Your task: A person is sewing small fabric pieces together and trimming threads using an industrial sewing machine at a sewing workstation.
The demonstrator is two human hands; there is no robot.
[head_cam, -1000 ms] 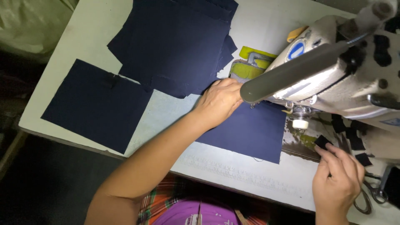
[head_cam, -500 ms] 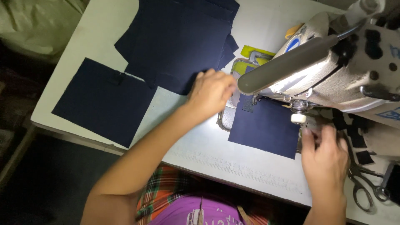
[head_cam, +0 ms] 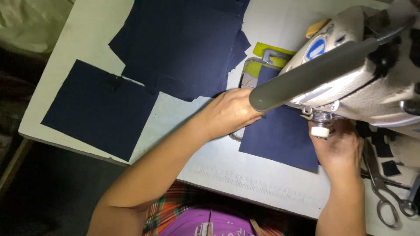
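A dark navy fabric piece [head_cam: 280,140] lies flat under the sewing machine [head_cam: 350,83] — the left hand [head_cam: 229,112] presses it down, fingers spread, steadying its left edge, while the right hand [head_cam: 339,148] curls loosely at the needle area, pinching its right edge. More navy pieces [head_cam: 183,43] wait stacked farther left on the bench [head_cam: 218,168]; scissors [head_cam: 385,192] lie right.

The left hand [head_cam: 229,111] rests flat on a navy fabric piece [head_cam: 280,137] under the sewing machine [head_cam: 350,74]. The right hand [head_cam: 339,148] touches the fabric's right edge beneath the needle area. Scissors [head_cam: 385,192] lie on the tabletop [head_cam: 245,175].
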